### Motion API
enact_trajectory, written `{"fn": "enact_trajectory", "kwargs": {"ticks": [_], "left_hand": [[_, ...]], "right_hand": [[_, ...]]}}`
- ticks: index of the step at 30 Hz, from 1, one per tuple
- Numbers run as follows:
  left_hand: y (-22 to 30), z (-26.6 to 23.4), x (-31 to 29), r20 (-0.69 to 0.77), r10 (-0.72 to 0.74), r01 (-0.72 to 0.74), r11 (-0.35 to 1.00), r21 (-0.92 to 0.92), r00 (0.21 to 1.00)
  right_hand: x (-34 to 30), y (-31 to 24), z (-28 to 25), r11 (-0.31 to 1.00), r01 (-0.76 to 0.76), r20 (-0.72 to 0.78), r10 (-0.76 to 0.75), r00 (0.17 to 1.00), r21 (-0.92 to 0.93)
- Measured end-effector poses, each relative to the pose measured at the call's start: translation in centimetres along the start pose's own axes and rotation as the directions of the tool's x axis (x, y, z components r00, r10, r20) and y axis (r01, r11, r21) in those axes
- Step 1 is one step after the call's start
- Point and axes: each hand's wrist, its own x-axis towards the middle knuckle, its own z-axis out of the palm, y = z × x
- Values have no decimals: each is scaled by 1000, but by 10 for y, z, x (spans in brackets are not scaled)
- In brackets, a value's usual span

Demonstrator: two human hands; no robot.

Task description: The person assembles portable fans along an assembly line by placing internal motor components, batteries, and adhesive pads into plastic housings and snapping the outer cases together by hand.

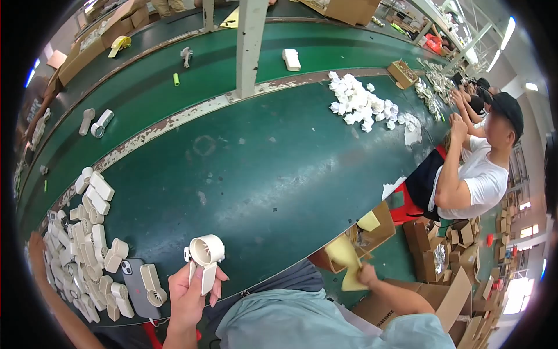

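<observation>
My left hand [189, 294] is closed around the handle of a white handheld fan housing [207, 250], held up over the near edge of the green table. Its round head, with ribs inside, points up. Low on the right, my right hand [367, 275] is closed on a pale yellow sheet [344, 259], beside an open cardboard box [381, 224] below the table edge. The sheet's lower part is bent, and the hand looks slightly blurred. To the left of my left hand lie a loose white fan housing [152, 285] and a grey phone [136, 288].
A big pile of white fan parts [87, 244] covers the table's left end, where another person's hand [38, 256] reaches in. Crumpled white paper [360, 102] lies at the far right. A metal post [250, 52] rises behind. A seated co-worker [471, 168] is at right, near several cartons [427, 250].
</observation>
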Motion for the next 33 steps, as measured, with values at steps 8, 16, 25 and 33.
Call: {"fn": "enact_trajectory", "kwargs": {"ticks": [8, 16, 25, 33], "left_hand": [[6, 11, 1, 146, -61, 54, 997, 52, 987], [-11, -17, -15, 74, 37, -49, 985, 163, 997], [-78, -32, -13, 152, 431, -446, 745, 496, 890], [-56, -23, -20, 140, 456, -459, 728, 510, 879]], "right_hand": [[134, -97, -56, 993, 114, -428, -102, 898, 4], [-121, -350, -230, 226, 719, 546, -800, -248, 657], [-251, -626, -369, -596, 803, -540, -670, -510, -20], [-362, -903, -464, -505, 680, -606, -334, -722, -532]]}}
